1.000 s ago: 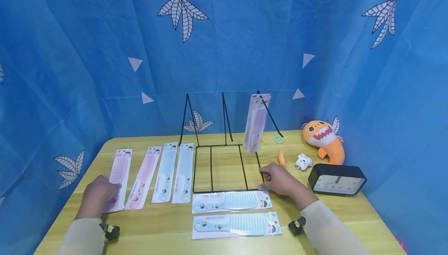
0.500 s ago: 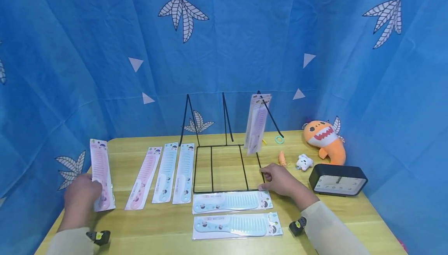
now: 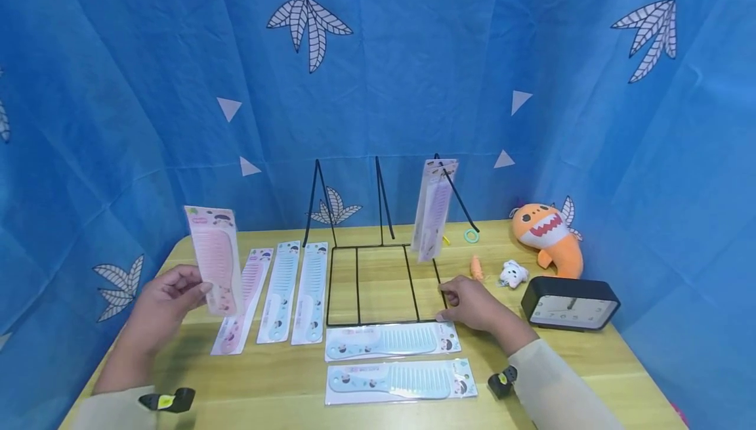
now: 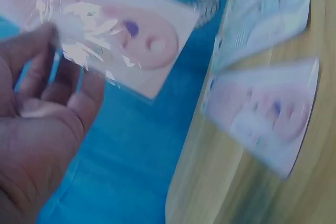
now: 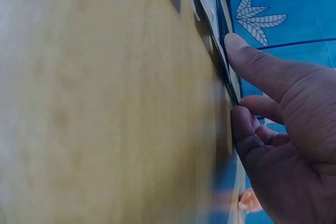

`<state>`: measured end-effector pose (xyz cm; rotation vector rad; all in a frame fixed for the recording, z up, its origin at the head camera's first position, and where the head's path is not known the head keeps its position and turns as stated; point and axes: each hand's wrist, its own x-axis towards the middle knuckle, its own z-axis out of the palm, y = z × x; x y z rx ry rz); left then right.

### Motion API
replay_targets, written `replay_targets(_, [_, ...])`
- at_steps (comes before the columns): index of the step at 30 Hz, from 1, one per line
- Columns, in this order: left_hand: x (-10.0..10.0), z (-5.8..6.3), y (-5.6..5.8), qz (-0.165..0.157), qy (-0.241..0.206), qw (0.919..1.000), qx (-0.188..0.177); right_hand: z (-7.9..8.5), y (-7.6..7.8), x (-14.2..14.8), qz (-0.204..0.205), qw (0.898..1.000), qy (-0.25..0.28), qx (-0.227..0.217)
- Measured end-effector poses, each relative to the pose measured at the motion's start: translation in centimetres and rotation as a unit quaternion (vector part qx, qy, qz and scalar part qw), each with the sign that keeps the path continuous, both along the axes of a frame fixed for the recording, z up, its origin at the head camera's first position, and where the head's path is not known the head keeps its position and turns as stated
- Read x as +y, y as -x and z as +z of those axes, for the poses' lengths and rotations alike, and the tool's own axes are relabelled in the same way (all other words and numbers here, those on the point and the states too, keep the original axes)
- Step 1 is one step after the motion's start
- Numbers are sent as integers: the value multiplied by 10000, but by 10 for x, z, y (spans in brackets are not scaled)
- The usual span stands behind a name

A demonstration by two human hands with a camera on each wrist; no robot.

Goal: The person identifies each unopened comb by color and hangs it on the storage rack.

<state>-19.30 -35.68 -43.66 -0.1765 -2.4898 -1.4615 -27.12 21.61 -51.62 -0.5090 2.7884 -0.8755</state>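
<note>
My left hand (image 3: 159, 308) pinches a packaged pink comb (image 3: 215, 256) by its left edge, between thumb and fingers. The comb is raised above the table, handle end down, and overlaps another packaged pink comb (image 3: 237, 312) lying below it. In the left wrist view, the comb's clear wrapper (image 4: 152, 40) shines with glare. My right hand (image 3: 469, 302) grips the front right corner of a black wire rack (image 3: 357, 285), thumb and curled fingers at the wire. Packaged purple combs (image 3: 436, 213) hang from the rack's right hook; the left and middle hooks bear nothing.
Two packaged blue combs (image 3: 280, 292) (image 3: 310, 292) lie upright left of the rack. Two more blue combs (image 3: 390, 341) (image 3: 401, 381) lie crosswise in front. A black clock (image 3: 569, 303), an orange shark plush (image 3: 546, 233) and small trinkets (image 3: 512, 274) stand at the right.
My left hand has picked the pink comb up from the table's left side, drawn it left, then lifted it and brought it right. My right hand has stayed at the rack's corner.
</note>
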Motion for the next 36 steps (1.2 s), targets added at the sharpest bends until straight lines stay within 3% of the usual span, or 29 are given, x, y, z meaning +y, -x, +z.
replay_targets(3, [17,-1,0,-459,-22,9988,145,0,1,0,3,10000,-20,20])
replay_targets(13, [87,-5,-4,-1197,-225,9925,-23,-1,0,0,-21,10000,13,-83])
replay_targets(19, [137,-3,-9,-1114,-337,9923,-430,-1,2,2,-8,10000,-13,-49])
replay_targets(24, [167,-6,-6,-1050,-318,9920,-619,-1,2,2,-5,10000,20,-40])
replay_targets(36, [194,-3,-1,-609,8,9947,-826,0,2,0,-48,9999,-17,-120])
